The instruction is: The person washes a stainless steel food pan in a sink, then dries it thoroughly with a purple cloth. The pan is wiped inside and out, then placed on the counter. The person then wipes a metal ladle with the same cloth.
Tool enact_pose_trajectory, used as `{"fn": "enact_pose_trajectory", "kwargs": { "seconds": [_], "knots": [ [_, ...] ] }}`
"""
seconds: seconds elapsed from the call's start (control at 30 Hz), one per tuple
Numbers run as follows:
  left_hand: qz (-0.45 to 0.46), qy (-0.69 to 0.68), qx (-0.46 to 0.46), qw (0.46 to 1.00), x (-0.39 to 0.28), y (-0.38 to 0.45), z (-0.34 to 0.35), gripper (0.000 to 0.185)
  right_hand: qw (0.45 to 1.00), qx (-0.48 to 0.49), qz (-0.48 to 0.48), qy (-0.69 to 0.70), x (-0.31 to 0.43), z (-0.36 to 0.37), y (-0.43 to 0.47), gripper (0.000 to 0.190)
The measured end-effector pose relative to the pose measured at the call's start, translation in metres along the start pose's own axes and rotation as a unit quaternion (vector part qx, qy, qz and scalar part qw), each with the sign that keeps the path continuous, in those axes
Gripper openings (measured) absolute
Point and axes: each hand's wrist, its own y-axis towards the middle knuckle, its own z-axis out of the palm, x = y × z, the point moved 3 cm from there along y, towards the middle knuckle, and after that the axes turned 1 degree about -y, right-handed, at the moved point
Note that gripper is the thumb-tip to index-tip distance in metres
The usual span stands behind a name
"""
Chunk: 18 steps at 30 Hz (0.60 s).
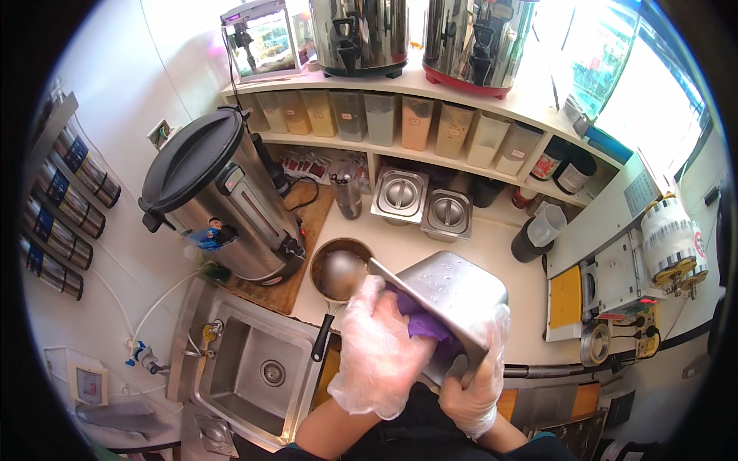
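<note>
A deep stainless steel food pan [455,288] is tilted on its side above the counter, water drops on its outer wall. My right hand [478,369], in a clear plastic glove, grips the pan by its near rim and side. Pressed into the pan's mouth is a purple cloth [429,328], held by my gloved left hand [380,346]. Those fingers are partly hidden behind the cloth and rim. Just beyond my left hand stands a saucepan [315,268] with a black handle [323,339]; its contents are blurred.
To the left are a steel sink [230,340] and a tall lidded boiler [248,201]. Two lidded steel pans [399,199] stand behind, below a shelf of powder bins [381,118]. A cup-sealing machine [617,282] and stacked plastic cups [545,225] are on the right.
</note>
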Motion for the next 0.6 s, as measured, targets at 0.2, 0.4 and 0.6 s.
{"fn": "enact_pose_trajectory", "kwargs": {
  "seconds": [0.2, 0.4, 0.6],
  "knots": [
    [-0.135, -0.220, -0.029, 0.966, -0.008, -0.017, 0.030, 0.081, 0.995, -0.041, -0.086, -0.028, -0.005, 0.021, -0.006, 0.049],
    [-0.026, -0.039, 0.047, 0.998, 0.007, -0.029, 0.029, 0.064, 0.991, -0.048, -0.112, -0.056, 0.000, 0.010, 0.008, 0.049],
    [0.047, 0.216, 0.123, 0.967, 0.022, -0.034, 0.027, 0.045, 0.999, -0.021, -0.045, -0.014, -0.017, 0.004, 0.001, 0.061]
  ]
}}
